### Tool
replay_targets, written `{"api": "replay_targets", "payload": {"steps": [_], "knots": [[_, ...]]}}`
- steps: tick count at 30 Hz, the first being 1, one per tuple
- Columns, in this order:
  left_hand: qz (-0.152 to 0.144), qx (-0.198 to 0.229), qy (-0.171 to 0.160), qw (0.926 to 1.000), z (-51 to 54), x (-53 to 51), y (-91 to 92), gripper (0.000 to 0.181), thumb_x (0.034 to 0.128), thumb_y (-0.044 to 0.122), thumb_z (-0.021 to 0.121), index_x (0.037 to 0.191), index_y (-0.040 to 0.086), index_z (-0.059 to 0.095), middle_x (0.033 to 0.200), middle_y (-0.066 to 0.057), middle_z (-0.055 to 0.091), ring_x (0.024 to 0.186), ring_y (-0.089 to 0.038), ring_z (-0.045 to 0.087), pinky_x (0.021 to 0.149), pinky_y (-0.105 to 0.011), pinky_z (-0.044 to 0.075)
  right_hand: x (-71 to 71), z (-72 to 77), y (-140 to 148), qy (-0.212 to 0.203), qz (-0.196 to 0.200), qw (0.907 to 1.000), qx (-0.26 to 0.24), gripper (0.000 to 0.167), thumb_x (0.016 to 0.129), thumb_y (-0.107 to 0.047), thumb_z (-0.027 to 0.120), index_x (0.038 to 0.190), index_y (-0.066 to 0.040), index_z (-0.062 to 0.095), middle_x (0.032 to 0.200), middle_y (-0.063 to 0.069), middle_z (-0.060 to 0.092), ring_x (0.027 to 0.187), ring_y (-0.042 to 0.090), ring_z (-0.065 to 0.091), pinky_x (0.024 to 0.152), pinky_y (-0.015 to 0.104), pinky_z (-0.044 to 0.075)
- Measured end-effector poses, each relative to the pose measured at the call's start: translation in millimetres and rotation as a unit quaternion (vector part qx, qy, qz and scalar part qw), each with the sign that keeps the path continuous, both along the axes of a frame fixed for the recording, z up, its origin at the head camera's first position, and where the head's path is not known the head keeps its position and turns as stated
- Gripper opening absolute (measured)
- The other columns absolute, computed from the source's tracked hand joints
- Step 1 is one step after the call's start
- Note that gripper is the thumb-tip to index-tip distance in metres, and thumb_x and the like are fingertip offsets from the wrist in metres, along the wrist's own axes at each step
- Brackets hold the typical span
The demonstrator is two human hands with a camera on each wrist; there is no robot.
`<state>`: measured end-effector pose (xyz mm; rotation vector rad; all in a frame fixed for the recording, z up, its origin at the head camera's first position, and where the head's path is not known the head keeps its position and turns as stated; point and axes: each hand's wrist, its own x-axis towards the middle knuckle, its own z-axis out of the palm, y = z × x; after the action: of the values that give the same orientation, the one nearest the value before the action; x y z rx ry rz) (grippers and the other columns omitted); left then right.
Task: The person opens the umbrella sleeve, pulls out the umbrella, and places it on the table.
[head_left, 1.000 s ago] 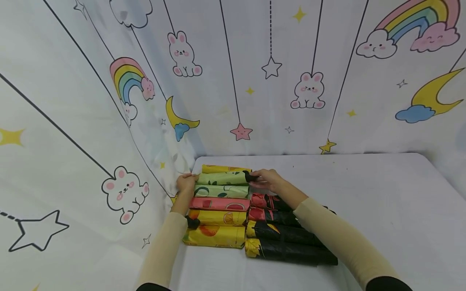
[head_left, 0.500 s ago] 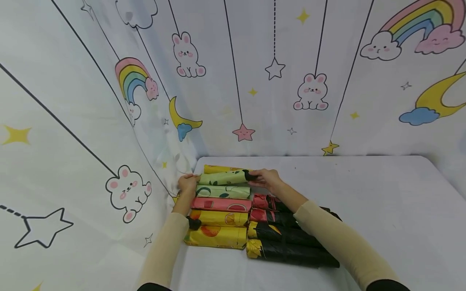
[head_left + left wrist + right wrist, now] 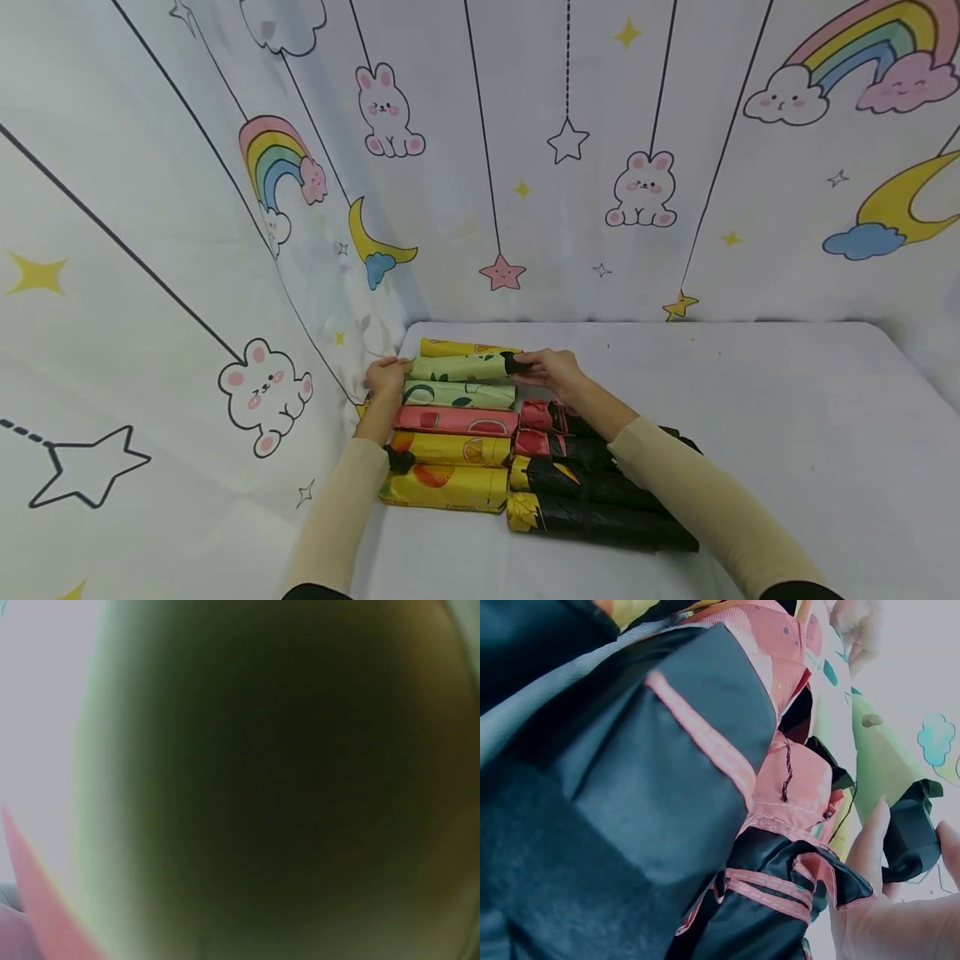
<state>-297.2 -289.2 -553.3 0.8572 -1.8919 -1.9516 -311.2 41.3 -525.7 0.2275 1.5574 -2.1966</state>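
Note:
A pale green, leaf-patterned fabric roll (image 3: 461, 367) lies at the far end of a row of similar rolls. My right hand (image 3: 553, 372) pinches its black right end; the right wrist view shows thumb and fingers around that black tip (image 3: 911, 836). At the roll's left end, my left hand (image 3: 386, 382) holds on with its fingertips. A second light green roll (image 3: 459, 394) sits just nearer, and a yellow roll (image 3: 450, 346) is partly hidden behind. In the left wrist view a blurred dark green surface (image 3: 262, 780) fills most of the picture.
Toward me lie a pink watermelon roll (image 3: 453, 421) and yellow fruit-print rolls (image 3: 442, 487). Several black bundles with red or yellow ends (image 3: 600, 517) lie right of them, partly under my right forearm. A patterned white curtain (image 3: 450, 183) borders the white table (image 3: 787, 417).
Both hands keep their hold on the green roll with almost no movement. The whole view shifts slightly to the right.

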Motion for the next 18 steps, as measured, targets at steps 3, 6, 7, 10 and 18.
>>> {"api": "replay_targets", "payload": {"steps": [3,6,7,10,18], "knots": [[0.003,0.003,0.007,1.0,1.5,-0.5,0.3,0.041,0.0923,-0.006,0.072,0.131,-0.007,0.061,0.124,-0.023,0.07,0.093,-0.02,0.064,0.066,-0.02,0.053,-0.3,0.2,2,0.001,0.001,1.0,0.0,0.054,0.087,-0.006,0.082,0.133,0.009,0.057,0.12,0.028,0.064,0.095,0.034,0.077,0.09,0.042,0.062],[0.006,0.006,0.012,0.9999,2.4,-0.6,0.1,0.036,0.092,-0.006,0.072,0.126,-0.005,0.062,0.121,-0.022,0.07,0.09,-0.019,0.063,0.064,-0.02,0.053,-1.3,-1.1,5,-0.001,0.001,1.0,0.001,0.054,0.088,-0.006,0.081,0.134,0.009,0.057,0.123,0.028,0.061,0.094,0.034,0.077,0.09,0.043,0.062],[0.007,0.006,0.012,0.9999,2.2,-0.7,-0.3,0.035,0.0918,-0.006,0.073,0.125,-0.005,0.063,0.12,-0.022,0.071,0.091,-0.02,0.063,0.065,-0.02,0.053,-1.3,-1.5,5,0.0,0.002,1.0,0.002,0.054,0.089,-0.006,0.081,0.135,0.009,0.057,0.124,0.029,0.06,0.095,0.035,0.077,0.09,0.043,0.062],[0.01,0.007,0.01,0.9999,1.5,-0.8,-1.7,0.035,0.0914,-0.006,0.073,0.125,-0.004,0.063,0.12,-0.019,0.07,0.099,-0.022,0.063,0.071,-0.022,0.054,-1.4,-2.5,8,0.0,0.001,1.0,-0.002,0.054,0.089,-0.006,0.08,0.136,0.009,0.056,0.125,0.029,0.06,0.096,0.036,0.077,0.091,0.043,0.062],[0.018,0.023,0.033,0.999,1.0,-1.4,-2.2,0.043,0.0924,-0.009,0.071,0.133,-0.01,0.057,0.124,-0.022,0.068,0.115,-0.031,0.063,0.093,-0.035,0.057,0.1,-1.0,16,0.012,0.003,0.9999,-0.007,0.056,0.089,-0.007,0.081,0.136,0.011,0.056,0.121,0.028,0.066,0.096,0.035,0.077,0.091,0.043,0.062]]}}
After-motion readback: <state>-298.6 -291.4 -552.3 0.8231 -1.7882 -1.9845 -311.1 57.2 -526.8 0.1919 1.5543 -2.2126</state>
